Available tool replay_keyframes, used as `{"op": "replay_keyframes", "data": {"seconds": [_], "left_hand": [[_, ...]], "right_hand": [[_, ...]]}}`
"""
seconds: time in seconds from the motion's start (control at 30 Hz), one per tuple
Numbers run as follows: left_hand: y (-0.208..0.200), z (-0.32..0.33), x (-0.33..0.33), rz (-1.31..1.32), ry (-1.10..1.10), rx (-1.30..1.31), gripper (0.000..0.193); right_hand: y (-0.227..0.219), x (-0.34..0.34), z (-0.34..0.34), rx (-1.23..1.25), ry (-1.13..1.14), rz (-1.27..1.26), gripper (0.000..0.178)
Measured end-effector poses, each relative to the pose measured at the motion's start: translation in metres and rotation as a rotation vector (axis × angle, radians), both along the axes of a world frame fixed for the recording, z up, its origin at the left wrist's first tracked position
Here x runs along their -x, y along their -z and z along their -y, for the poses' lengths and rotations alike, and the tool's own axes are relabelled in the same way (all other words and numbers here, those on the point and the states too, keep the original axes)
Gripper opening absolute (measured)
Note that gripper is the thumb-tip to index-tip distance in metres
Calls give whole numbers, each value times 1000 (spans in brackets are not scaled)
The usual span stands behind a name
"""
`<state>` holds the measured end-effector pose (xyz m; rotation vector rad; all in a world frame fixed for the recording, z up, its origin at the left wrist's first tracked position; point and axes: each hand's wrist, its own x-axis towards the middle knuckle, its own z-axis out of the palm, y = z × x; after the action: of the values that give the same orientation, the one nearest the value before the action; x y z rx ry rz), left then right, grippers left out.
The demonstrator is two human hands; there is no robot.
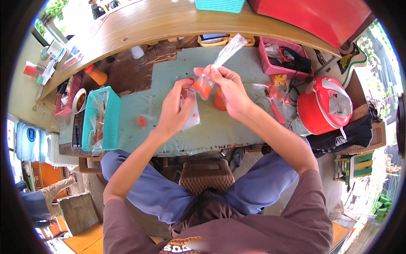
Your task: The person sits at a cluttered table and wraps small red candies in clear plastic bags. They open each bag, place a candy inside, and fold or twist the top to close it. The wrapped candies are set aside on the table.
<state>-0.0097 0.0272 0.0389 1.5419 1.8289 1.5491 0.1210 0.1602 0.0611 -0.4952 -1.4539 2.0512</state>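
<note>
Beyond our blue-green worktop's [135,106] near edge, right fingers [229,75] pinch a clear, orange-filled plastic bag [204,88]; left fingers [179,86] half-curl, grip unclear.

Your right hand [230,89] partly hides an orange container [219,101]; your left hand [174,108] covers part of a white packet [193,117]; the top edge cuts off a turquoise basket [220,5]

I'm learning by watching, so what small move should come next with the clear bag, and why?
I'd probably twist the clear bag snug above its orange filling: the right hand pinches it there, its slack end sticks up beyond that grip, and the left hand is right beside the filled part.
</note>
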Motion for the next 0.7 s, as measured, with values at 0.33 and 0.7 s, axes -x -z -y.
{"op": "replay_keyframes", "data": {"seconds": [0.33,0.7], "left_hand": [[26,18,-17,-511,-139,-10,44],[41,23,-27,1222,266,281,43]], "right_hand": [[22,-7,27,32,-64,61,28],[37,-19,28,98,-174,140,27]]}}
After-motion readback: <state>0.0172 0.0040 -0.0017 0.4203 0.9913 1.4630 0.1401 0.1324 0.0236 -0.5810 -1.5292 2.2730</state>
